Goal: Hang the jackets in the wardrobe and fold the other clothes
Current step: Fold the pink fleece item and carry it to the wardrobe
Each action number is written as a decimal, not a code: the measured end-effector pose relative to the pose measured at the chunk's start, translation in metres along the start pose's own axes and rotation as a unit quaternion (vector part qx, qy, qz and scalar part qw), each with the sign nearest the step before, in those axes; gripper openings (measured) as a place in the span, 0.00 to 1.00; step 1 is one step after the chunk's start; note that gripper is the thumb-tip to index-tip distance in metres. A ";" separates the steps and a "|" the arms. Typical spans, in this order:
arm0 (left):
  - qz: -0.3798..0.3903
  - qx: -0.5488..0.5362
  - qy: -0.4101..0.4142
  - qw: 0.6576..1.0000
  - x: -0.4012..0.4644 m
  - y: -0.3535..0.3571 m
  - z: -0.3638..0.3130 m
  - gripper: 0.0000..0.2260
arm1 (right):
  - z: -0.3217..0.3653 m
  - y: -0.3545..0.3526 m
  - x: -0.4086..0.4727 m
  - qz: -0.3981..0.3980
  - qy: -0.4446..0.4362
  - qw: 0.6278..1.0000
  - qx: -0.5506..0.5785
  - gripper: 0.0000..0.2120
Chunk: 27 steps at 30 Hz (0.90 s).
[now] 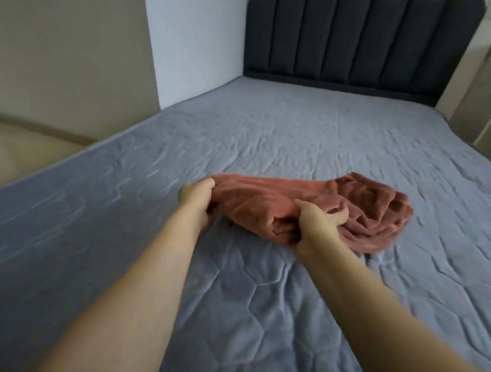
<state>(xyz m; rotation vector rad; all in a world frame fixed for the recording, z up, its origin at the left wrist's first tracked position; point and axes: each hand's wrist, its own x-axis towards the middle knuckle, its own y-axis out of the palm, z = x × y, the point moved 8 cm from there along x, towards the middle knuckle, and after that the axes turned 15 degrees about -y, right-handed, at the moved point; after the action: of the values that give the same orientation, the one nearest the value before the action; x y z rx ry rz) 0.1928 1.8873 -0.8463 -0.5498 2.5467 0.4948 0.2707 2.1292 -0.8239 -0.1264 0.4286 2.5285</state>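
A rust-red, soft ribbed knit garment (310, 204) lies in a loose heap near the middle of the bed with the grey-blue quilted cover (258, 304), in front of the dark padded headboard (361, 39). The left hand (197, 199) grips its left end with curled fingers, and the right hand (317, 223) clutches a bunch of the cloth at the near edge. It looks like the folding step has only begun; the next move probably calls for pulling the cloth flat before any fold.
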 end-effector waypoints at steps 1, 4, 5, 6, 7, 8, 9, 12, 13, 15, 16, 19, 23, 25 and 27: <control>0.015 0.009 -0.010 1.000 -0.002 -0.023 -0.009 0.06 | 0.001 0.018 -0.014 0.036 -0.007 0.999 0.005 0.47; 0.077 0.044 -0.028 0.996 -0.010 -0.066 -0.028 0.07 | 0.003 0.044 -0.037 0.120 0.019 0.991 0.050 0.38; 0.094 0.035 -0.031 0.995 -0.011 -0.073 -0.031 0.09 | 0.005 0.044 -0.038 0.136 0.028 0.989 0.051 0.31; 0.101 0.032 -0.026 0.994 -0.010 -0.077 -0.033 0.13 | 0.004 0.041 -0.037 0.144 0.047 0.988 0.043 0.24; 0.102 0.050 -0.014 0.993 -0.006 -0.078 -0.032 0.19 | 0.002 0.037 -0.037 0.155 0.069 0.985 0.033 0.21; 0.098 0.094 0.002 0.991 -0.003 -0.074 -0.029 0.26 | -0.002 0.031 -0.037 0.166 0.086 0.982 0.014 0.20; 0.082 0.166 0.027 0.982 -0.001 -0.067 -0.024 0.32 | -0.003 0.024 -0.036 0.179 0.084 0.980 -0.013 0.20; 0.024 0.403 0.131 0.905 0.004 -0.043 -0.003 0.33 | 0.001 0.016 -0.029 0.296 -0.061 0.931 -0.203 0.23; -0.001 0.424 0.157 0.892 0.003 -0.038 -0.002 0.28 | -0.001 0.016 -0.032 0.363 -0.137 0.862 -0.328 0.28; -0.033 0.364 0.193 0.911 -0.001 -0.025 -0.012 0.16 | -0.017 0.005 -0.033 0.399 -0.239 0.679 -0.567 0.39; -0.039 0.330 0.211 0.919 -0.005 -0.016 -0.019 0.13 | -0.013 0.001 -0.029 0.358 -0.287 0.630 -0.627 0.40; -0.001 0.298 0.248 0.922 -0.026 0.027 -0.041 0.10 | 0.019 0.002 -0.026 0.254 -0.437 0.607 -0.613 0.28; 0.034 0.332 0.261 0.906 -0.046 0.104 -0.070 0.02 | 0.040 -0.001 -0.004 0.296 -0.432 0.770 -0.365 0.14; 0.023 0.391 0.267 0.881 -0.042 0.146 -0.079 0.07 | 0.042 -0.021 0.028 0.224 -0.337 0.887 -0.224 0.04; 0.019 0.443 0.266 0.856 -0.037 0.191 -0.076 0.13 | 0.029 -0.046 0.064 0.133 -0.207 0.964 -0.099 0.04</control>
<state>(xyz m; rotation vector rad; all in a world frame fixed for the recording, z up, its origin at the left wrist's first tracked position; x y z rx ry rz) 0.1054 2.0275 -0.7187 -0.2902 2.8888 -0.9376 0.2427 2.2082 -0.8205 0.4047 0.0257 2.7583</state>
